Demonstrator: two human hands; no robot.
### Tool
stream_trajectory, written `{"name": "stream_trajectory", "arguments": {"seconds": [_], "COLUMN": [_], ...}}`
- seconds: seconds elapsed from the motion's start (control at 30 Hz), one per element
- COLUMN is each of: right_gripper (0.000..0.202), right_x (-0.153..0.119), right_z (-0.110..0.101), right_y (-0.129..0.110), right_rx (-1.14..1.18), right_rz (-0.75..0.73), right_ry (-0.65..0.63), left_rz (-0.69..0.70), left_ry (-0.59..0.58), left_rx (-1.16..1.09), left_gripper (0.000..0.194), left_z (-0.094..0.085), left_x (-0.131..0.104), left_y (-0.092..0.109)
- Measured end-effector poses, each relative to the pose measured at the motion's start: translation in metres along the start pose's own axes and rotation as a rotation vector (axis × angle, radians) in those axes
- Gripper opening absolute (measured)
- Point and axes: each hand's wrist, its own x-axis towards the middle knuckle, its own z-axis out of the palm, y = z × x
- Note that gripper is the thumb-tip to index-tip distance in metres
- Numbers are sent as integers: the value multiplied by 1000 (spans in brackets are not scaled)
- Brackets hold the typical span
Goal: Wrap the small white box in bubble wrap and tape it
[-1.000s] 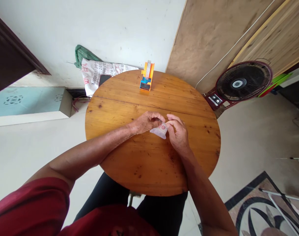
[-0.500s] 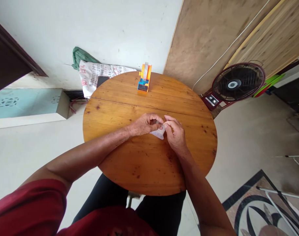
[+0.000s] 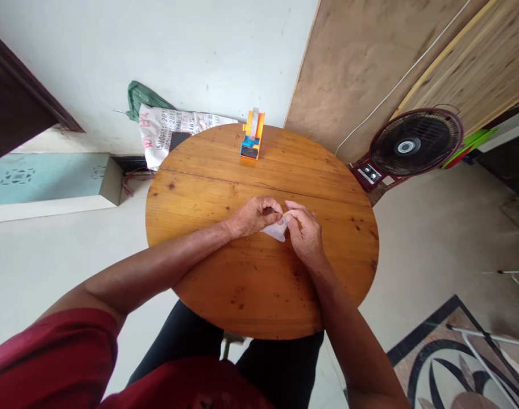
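A small translucent whitish piece (image 3: 277,230), perhaps a thin plastic bag, hangs between my two hands above the middle of the round wooden table (image 3: 259,284). My left hand (image 3: 254,217) pinches its upper left part with thumb and forefinger. From the other side, my right hand (image 3: 302,230) grips its upper right edge between thumb and fingers. The fingertips of both hands nearly meet. Toward the table's far edge stands an orange and blue tape dispenser (image 3: 253,136) with a roll of clear tape, touched by neither hand.
A printed white sack (image 3: 157,136) and a green bag (image 3: 144,97) lie behind the table at the left. A dark red fan (image 3: 408,147) stands beyond the right edge. A pale blue box-shaped piece (image 3: 46,176) is at the far left.
The view has shifted very slightly. Both hands keep nearly the same pose around the translucent piece, with the left fingertips moved a little.
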Motion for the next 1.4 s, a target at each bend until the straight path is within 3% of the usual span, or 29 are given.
{"name": "stream_trajectory", "arguments": {"seconds": [0.57, 0.77, 1.0, 1.4], "right_gripper": [22, 8, 20, 14], "right_x": [0, -1, -2, 0], "right_z": [1, 1, 0, -2], "right_y": [-1, 0, -1, -1], "right_rx": [1, 3, -4, -24], "right_rz": [15, 25, 48, 39], "right_ry": [-7, 4, -17, -55], "left_rz": [25, 23, 0, -20], "left_ry": [27, 43, 61, 39], "left_rx": [127, 115, 71, 118], "left_gripper": [20, 15, 12, 11], "left_z": [0, 0, 0, -2], "left_x": [-1, 0, -1, -1], "left_y": [5, 2, 4, 11]}}
